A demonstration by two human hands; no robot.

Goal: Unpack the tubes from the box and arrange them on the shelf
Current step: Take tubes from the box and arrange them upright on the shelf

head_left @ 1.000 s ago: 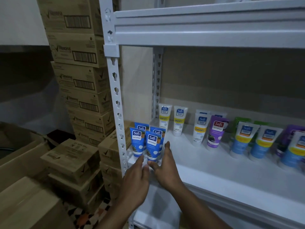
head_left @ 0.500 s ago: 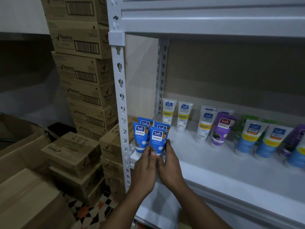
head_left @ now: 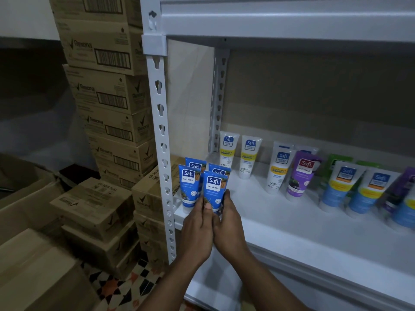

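Observation:
Several blue Safi tubes stand cap-down at the left front corner of the white shelf point(head_left: 292, 223). The front blue tube point(head_left: 214, 187) sits between both my hands. My left hand point(head_left: 197, 230) pinches its lower part, thumb on the front face. My right hand point(head_left: 229, 227) lies against its right side with the forefinger straight up along the edge. Another blue tube point(head_left: 188, 185) stands just left of it, and two more blue tubes are partly hidden behind. An open cardboard box point(head_left: 24, 189) lies at the far left.
White-and-yellow tubes point(head_left: 226, 151), a purple tube point(head_left: 301, 176) and blue-and-white tubes point(head_left: 339, 185) stand in rows further right on the shelf. The perforated shelf post point(head_left: 162, 140) rises just left of my hands. Stacked Rexona cartons point(head_left: 107, 90) fill the floor to the left.
My left hand has come up from the shelf edge onto the front blue tube, joining the right hand. The view has shifted slightly closer to the shelf.

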